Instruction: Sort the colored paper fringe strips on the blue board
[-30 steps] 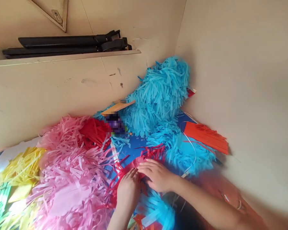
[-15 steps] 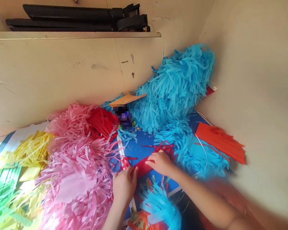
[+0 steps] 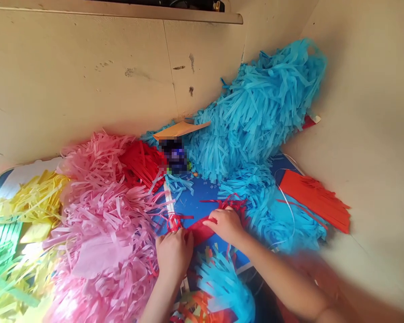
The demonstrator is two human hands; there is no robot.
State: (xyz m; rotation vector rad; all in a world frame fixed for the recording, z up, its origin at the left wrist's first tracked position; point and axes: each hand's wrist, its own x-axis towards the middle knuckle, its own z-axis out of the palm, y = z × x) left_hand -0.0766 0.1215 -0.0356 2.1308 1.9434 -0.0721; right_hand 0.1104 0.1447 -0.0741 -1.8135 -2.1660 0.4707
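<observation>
Between my hands a red tissue paper fringe (image 3: 201,229) lies stretched over the blue tabletop (image 3: 202,192), its cut strips fanning out at both ends. My left hand (image 3: 175,251) is closed on the left part of its band, thumb toward the middle. Gripping the right part, my right hand (image 3: 226,225) has its fingers curled over the paper. Just below the hands is a light blue fringed bundle (image 3: 227,282), with orange strips (image 3: 202,307) beside it. Pink fringed paper (image 3: 104,251) is heaped left of my left hand.
A tall pile of blue fringe (image 3: 259,116) leans in the wall corner. Orange fringed paper (image 3: 314,197) and a white cord (image 3: 289,208) lie to the right. Yellow fringe (image 3: 40,197), green fringe (image 3: 3,246) and red fringe (image 3: 143,163) are on the left. A shelf (image 3: 121,11) juts from the wall.
My hands, close together on the red fringe a second ago, have moved apart, and its band now shows stretched between them. The view has tilted down, so the shelf sits higher.
</observation>
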